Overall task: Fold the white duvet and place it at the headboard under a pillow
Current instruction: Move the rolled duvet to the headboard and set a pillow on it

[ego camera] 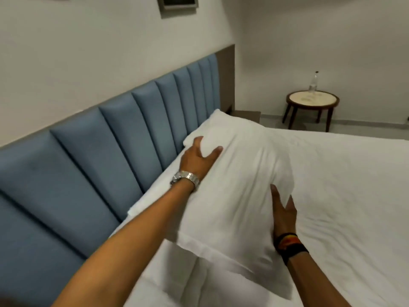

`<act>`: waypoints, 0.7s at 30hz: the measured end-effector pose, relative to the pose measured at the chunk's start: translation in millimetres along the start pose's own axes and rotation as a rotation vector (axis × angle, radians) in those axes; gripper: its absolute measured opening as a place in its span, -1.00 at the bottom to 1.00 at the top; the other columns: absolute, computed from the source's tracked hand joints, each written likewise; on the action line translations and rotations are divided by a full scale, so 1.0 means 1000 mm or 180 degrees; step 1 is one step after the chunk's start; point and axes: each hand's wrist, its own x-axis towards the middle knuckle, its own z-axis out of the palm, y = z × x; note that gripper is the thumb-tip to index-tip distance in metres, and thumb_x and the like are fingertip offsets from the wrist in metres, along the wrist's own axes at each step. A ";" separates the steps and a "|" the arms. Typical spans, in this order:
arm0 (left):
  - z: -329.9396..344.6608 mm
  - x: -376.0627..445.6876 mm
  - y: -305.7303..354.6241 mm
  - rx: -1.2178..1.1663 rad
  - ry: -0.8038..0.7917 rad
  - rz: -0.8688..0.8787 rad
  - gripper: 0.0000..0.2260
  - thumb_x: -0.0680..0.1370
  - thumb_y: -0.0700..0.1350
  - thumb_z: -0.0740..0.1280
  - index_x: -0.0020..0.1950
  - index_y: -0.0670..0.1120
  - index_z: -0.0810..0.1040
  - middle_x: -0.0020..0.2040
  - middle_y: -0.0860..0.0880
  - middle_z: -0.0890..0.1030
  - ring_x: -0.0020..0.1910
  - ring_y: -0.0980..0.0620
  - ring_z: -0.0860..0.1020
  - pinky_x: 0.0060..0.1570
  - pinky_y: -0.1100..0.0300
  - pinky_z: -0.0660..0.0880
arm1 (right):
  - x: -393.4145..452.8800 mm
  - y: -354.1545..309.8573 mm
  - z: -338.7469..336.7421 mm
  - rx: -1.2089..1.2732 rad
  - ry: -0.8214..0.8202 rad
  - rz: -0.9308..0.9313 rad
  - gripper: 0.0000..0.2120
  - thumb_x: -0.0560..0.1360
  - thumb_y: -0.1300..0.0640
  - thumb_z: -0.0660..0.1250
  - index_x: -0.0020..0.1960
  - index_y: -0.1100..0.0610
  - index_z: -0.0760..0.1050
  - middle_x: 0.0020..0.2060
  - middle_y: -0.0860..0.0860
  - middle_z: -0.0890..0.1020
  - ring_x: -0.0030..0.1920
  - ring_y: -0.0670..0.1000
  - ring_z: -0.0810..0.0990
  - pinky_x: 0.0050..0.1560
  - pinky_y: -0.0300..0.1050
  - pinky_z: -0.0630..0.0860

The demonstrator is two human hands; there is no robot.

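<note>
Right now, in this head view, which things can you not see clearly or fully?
- Folded duvet: mostly hidden by the pillow; only a white edge shows beside the headboard.
- Left hand and right hand: palms press the pillow, so any grip is hidden.
- Bottle on the round table: too small to read.
- Wall frame: cut off by the top edge.

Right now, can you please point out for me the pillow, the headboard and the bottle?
pillow (234, 173): head view, on the middle of its white top face.
headboard (124, 134): head view, on one blue padded panel.
bottle (313, 83): head view, on its clear body, standing on the round side table.
</note>
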 end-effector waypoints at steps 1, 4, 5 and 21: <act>-0.028 0.013 -0.012 0.0191 0.0014 -0.0043 -0.23 0.48 0.44 0.30 0.59 0.10 0.28 0.42 -0.10 0.55 0.37 -0.19 0.52 0.28 0.03 0.47 | -0.005 -0.004 0.026 -0.0074 -0.0113 -0.0049 -0.15 0.39 -0.42 0.45 0.56 -0.07 0.37 0.41 -0.10 0.54 0.39 0.02 0.52 0.48 -0.07 0.34; -0.091 0.047 -0.079 0.0778 -0.0255 -0.0433 -0.14 0.50 0.53 0.11 0.67 0.10 0.09 0.60 -0.12 0.33 0.51 -0.23 0.37 0.43 -0.07 0.36 | -0.022 0.009 0.097 -0.0492 -0.0490 0.0116 -0.16 0.44 -0.37 0.42 0.61 -0.11 0.25 0.41 -0.05 0.53 0.40 0.09 0.51 0.40 -0.13 0.35; -0.104 0.055 -0.107 0.0861 -0.0401 -0.0606 -0.11 0.48 0.56 0.07 0.68 0.12 0.02 0.64 -0.12 0.23 0.55 -0.24 0.30 0.49 -0.09 0.30 | -0.030 0.022 0.119 -0.0707 -0.0650 0.0291 -0.11 0.43 -0.40 0.41 0.63 -0.12 0.19 0.44 -0.02 0.51 0.42 0.14 0.50 0.42 -0.08 0.37; 0.022 0.034 -0.381 0.1842 -0.0257 0.0447 -0.42 0.68 0.22 -0.06 0.69 0.15 -0.06 0.70 -0.05 -0.11 0.67 -0.15 -0.15 0.55 -0.32 -0.12 | -0.008 0.194 0.309 -0.4116 -0.0783 -0.0769 -0.26 0.54 -0.54 -0.17 0.58 -0.34 -0.41 0.61 -0.04 -0.43 0.61 0.11 -0.45 0.44 0.53 -0.36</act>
